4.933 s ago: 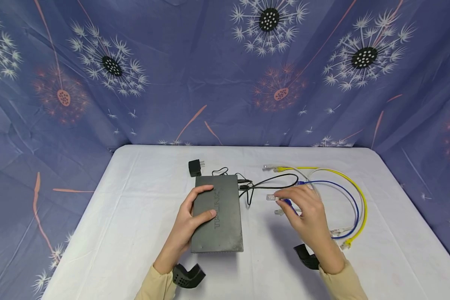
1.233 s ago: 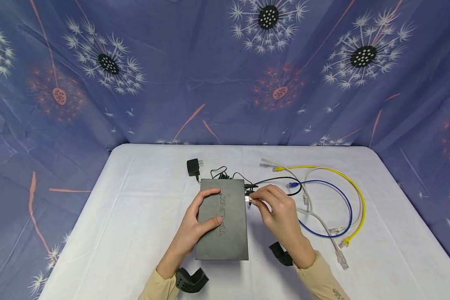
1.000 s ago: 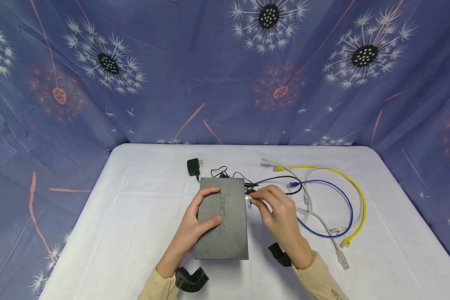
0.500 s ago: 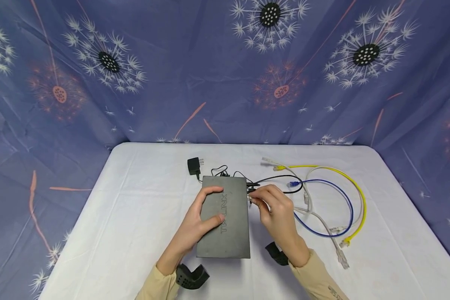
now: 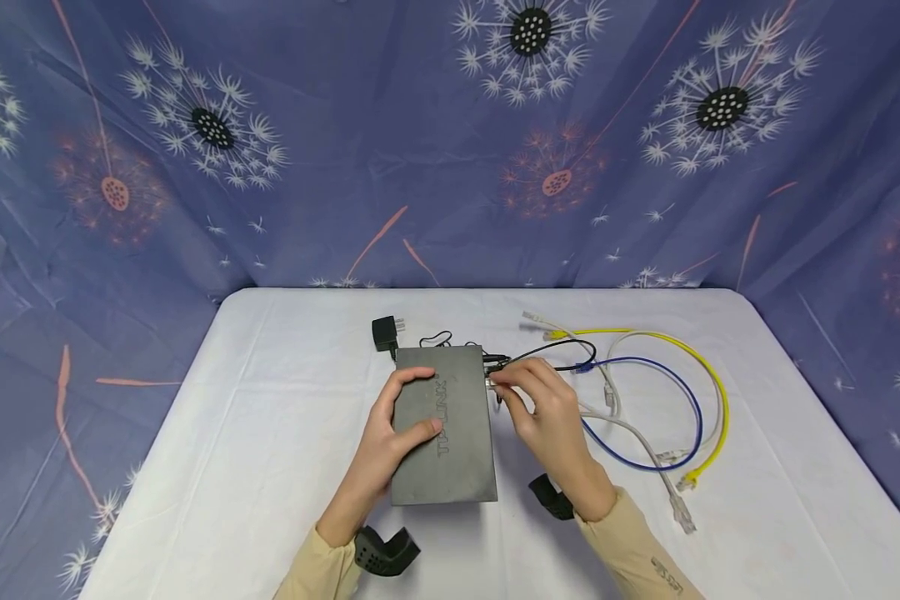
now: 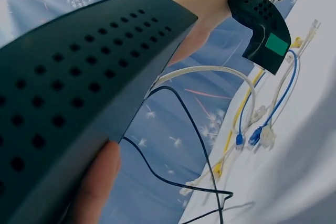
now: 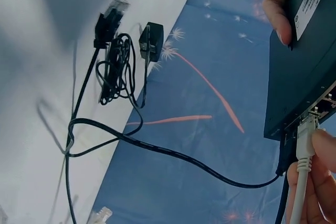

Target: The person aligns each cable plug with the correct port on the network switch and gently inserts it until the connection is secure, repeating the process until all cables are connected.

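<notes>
My left hand (image 5: 386,437) grips a dark TP-LINK network switch (image 5: 450,479) by its left side, thumb and a finger on top. In the right wrist view other fingers lie beside a white label on the opposite face. My right hand (image 5: 551,412) pinches the light grey plug of a network cable (image 7: 304,142) at a port on the switch's right side. The plug's front end is at the port opening. Beside it, a black plug (image 7: 287,153) sits in the neighbouring port, and open ports show on the other side. A black power plug (image 5: 495,358) meets the same edge.
A black power adapter (image 5: 384,333) lies behind the switch, near a bundled black cord (image 7: 118,72). To the right lie a yellow cable (image 5: 726,408), a blue cable (image 5: 697,408) and grey cables (image 5: 641,437). A flowered curtain (image 5: 450,150) hangs behind the white table (image 5: 232,433).
My right hand has brought the plug leftward from over the table to the switch's port edge. A grey cable end now lies at front right. In the last second the hands have barely moved.
</notes>
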The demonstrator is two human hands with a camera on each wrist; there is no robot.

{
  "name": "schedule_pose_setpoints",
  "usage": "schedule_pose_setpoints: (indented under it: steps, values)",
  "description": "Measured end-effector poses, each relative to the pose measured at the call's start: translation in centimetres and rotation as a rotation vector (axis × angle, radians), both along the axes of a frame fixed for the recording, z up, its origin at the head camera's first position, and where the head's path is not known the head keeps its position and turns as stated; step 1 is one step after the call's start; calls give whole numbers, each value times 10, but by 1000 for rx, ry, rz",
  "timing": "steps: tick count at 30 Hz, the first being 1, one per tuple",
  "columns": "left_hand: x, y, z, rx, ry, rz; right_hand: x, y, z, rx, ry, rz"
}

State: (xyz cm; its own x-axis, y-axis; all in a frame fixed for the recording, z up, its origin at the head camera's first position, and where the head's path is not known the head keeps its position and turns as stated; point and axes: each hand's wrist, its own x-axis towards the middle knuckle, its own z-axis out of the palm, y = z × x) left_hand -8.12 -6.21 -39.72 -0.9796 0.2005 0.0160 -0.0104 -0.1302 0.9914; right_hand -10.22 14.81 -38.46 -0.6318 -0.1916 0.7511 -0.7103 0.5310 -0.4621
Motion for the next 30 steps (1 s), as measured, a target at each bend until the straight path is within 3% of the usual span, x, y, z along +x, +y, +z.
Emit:
schedule_pose_setpoints:
  steps: [5, 16, 30]
  values:
    - [-2, 1, -3, -3, -10, 14, -1, 1, -3, -10, -19, 10]
    - [-5, 0, -9, 22, 6, 41, 1, 15, -8, -39, 46, 9]
    - [-8, -4, -10, 27, 2, 38, 7, 47, -13, -53, 9, -95]
